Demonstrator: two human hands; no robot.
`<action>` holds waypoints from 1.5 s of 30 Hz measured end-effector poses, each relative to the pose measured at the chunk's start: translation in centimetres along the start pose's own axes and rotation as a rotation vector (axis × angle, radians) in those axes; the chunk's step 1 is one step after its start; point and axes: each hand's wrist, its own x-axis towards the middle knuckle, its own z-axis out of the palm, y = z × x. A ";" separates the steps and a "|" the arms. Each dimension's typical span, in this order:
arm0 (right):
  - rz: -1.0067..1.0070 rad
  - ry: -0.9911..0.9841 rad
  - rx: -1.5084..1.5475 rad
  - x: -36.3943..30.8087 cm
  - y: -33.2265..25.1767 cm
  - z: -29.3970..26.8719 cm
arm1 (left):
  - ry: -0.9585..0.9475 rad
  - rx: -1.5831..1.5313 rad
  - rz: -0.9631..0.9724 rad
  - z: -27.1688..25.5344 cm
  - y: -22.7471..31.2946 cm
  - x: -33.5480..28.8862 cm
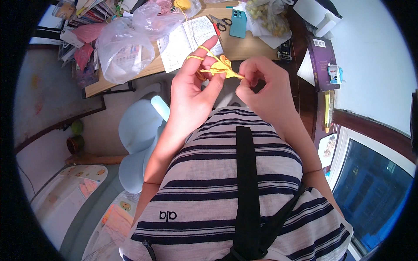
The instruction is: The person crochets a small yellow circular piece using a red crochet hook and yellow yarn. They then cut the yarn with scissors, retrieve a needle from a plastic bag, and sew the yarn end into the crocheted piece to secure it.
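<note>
In front of your striped shirt (209,174), your left hand (193,91) is pinching a yellow yarn piece (221,66), with yarn looping around that hand, while your right hand (267,85) is pinching its narrow end, where uneven tugging could distort it.

"Bright enough for you?"

"Plenty: the open notebook (173,50) and pale wall (370,74) nearly wash out, though I can't tell where the light comes from. The window (374,187) looks dark blue."

"Glare?"

"White glints on the plastic bag (122,61), a sheen along the left forearm (162,141)."

"Sharpness?"

"Soft; loops on the yellow yarn piece (221,67) blur together. The wooden desk (254,50) bows, and the corners fall to black."
</note>
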 end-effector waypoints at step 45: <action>0.364 0.142 0.904 -3.5 2.5 -4.3 | -0.224 -0.321 -0.220 6.4 -1.0 0.0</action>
